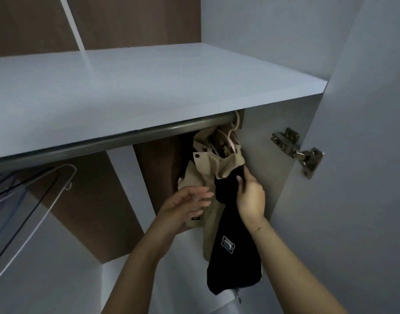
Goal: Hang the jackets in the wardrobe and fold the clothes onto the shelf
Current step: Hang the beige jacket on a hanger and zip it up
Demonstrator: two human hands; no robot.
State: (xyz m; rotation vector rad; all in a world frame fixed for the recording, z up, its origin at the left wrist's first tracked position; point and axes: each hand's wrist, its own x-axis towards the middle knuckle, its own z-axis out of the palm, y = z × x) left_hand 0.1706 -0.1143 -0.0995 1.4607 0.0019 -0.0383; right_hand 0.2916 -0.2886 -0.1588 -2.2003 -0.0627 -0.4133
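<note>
A beige and black jacket [208, 171] hangs on a pale pink hanger [230, 134] at the right end of the metal wardrobe rail [131, 138]. My right hand [250, 196] pinches the jacket's black sleeve [230, 241] just below the beige shoulder. Fingers straight, my left hand [185, 206] lies against the beige front panel. The white shelf [126, 87] above the rail has nothing on it.
The wardrobe's right side wall [273, 166] is close beside the jacket. An open door [364, 155] with a metal hinge [296, 150] stands to the right. Clear plastic hangers [35, 193] hang at the far left. Brown back panels show behind.
</note>
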